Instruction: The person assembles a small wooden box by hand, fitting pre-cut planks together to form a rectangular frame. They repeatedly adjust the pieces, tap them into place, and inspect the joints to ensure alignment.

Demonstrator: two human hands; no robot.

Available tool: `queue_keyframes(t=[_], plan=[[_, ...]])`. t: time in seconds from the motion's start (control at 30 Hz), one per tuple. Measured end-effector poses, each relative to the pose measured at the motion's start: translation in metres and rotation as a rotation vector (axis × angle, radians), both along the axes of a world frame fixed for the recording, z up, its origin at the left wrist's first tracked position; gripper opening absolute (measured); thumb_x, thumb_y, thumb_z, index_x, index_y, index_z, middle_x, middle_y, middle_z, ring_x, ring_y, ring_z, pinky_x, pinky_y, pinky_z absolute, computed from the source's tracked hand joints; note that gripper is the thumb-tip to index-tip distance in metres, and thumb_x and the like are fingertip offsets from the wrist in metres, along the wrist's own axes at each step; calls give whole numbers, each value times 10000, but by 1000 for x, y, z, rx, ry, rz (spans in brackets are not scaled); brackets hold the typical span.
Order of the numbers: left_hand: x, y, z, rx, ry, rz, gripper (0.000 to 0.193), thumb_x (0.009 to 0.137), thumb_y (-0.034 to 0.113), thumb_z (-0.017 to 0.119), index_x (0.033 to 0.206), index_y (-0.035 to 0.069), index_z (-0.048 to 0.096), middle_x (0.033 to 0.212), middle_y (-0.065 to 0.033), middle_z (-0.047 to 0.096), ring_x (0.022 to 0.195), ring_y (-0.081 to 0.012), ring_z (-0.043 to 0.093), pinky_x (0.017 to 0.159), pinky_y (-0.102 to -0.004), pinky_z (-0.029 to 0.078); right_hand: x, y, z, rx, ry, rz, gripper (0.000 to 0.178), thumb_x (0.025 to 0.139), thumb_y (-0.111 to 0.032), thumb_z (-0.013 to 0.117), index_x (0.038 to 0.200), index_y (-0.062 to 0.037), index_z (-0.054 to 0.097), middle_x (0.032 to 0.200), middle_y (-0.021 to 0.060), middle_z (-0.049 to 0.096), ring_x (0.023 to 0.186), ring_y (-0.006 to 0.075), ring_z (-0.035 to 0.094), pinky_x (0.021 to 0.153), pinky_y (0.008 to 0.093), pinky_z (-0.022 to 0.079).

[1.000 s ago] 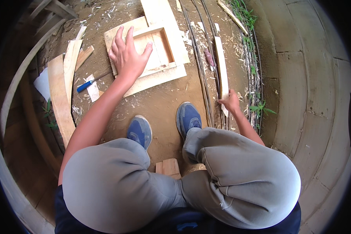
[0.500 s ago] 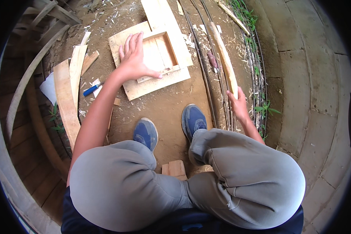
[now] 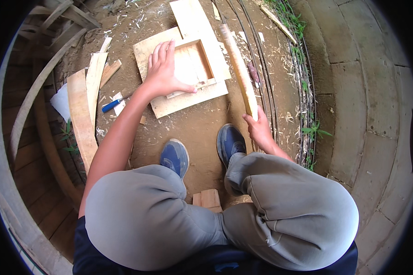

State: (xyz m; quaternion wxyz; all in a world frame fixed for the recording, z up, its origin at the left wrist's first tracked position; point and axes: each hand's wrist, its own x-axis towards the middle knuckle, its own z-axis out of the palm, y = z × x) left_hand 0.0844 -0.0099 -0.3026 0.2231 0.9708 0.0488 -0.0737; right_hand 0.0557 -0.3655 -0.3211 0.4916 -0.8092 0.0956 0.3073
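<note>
At upper centre, the left hand (image 3: 163, 75) presses with spread fingers on the wooden frame (image 3: 188, 73) on the dirt floor (image 3: 197, 130); the right hand (image 3: 258, 128), fingers closed, lifts a wooden strip (image 3: 238, 68), which seemingly needs aligning to the frame.

We see no packages, labels, signs or screens anywhere in this view.
</note>
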Motion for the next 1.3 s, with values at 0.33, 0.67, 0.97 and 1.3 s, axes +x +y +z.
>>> queue_keyframes(t=[0.33, 0.67, 0.97, 1.3], plan=[[-1, 5, 2, -31, 5, -36, 1601, 475, 741, 885, 1610, -28, 57, 1657, -281, 110, 1562, -418, 28, 1268, -534, 144, 6, -9, 13, 68, -16, -7, 297, 977, -151, 666, 1226, -25, 565, 903, 42, 640, 792, 141, 588, 708, 309, 485], [-1, 7, 5, 3, 33, -26, 1564, 502, 753, 871, 1627, 31, 60, 1684, -218, 104, 1577, -365, 42, 1276, -524, 139, 48, -9, 63, -199, -393, 349, 470, 1009, -157, 621, 1394, -17, 392, 1143, 269, 661, 1072, 436, 661, 910, 476, 504], [-6, 6, 11, -32, 40, -8, 1574, 500, 680, 912, 1619, 6, 33, 1683, -235, 75, 1577, -370, 16, 1287, -489, 134, 31, 13, 66, -119, -575, 521, 498, 1038, -236, 594, 1440, -29, 385, 1289, 288, 574, 1210, 461, 569, 996, 486, 453], [-2, 6, 5, -49, 44, -25, 1578, 509, 713, 893, 1615, 1, 21, 1688, -224, 59, 1579, -358, -5, 1282, -520, 119, 53, 17, 89, -300, -563, 399, 302, 1102, -231, 458, 1307, -9, 443, 816, 113, 626, 586, 155, 569, 484, 345, 507]])
